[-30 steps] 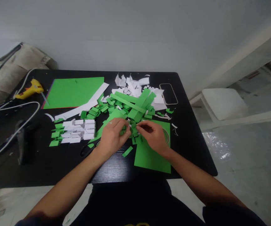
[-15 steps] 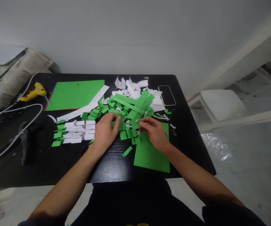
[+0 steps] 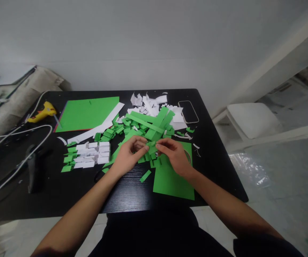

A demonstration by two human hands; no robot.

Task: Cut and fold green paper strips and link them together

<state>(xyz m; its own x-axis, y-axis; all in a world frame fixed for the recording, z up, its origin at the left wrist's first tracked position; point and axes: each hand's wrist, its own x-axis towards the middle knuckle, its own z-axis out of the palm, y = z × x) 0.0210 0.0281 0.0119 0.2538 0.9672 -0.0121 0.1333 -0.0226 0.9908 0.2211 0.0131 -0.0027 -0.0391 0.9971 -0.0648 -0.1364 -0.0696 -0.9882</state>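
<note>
Between my two hands is a small green paper piece (image 3: 151, 146), held above a heap of green paper pieces. My left hand (image 3: 129, 154) is closed, thumb and curled fingers pinching its left end. At the right end, the thumb and forefinger of my right hand (image 3: 175, 157) are pressed together on it. Under my right hand lies a green paper sheet (image 3: 172, 184). Left of my left hand sits a block of folded white paper pieces (image 3: 92, 155) with green folded pieces (image 3: 68, 159) along its left side. A loose green strip (image 3: 145, 176) lies nearer the front edge.
White paper scraps (image 3: 150, 104) and long green strips (image 3: 145, 121) lie behind my hands. A phone-shaped object (image 3: 188, 111) is at the back right. Green sheets (image 3: 84, 114), a white strip (image 3: 97, 129), a yellow glue gun (image 3: 44, 112) and a white cable (image 3: 40, 142) are on the left.
My left hand has moved right, up to my right hand, and now grips the green piece too. The view has shifted slightly, so the table appears a little lower.
</note>
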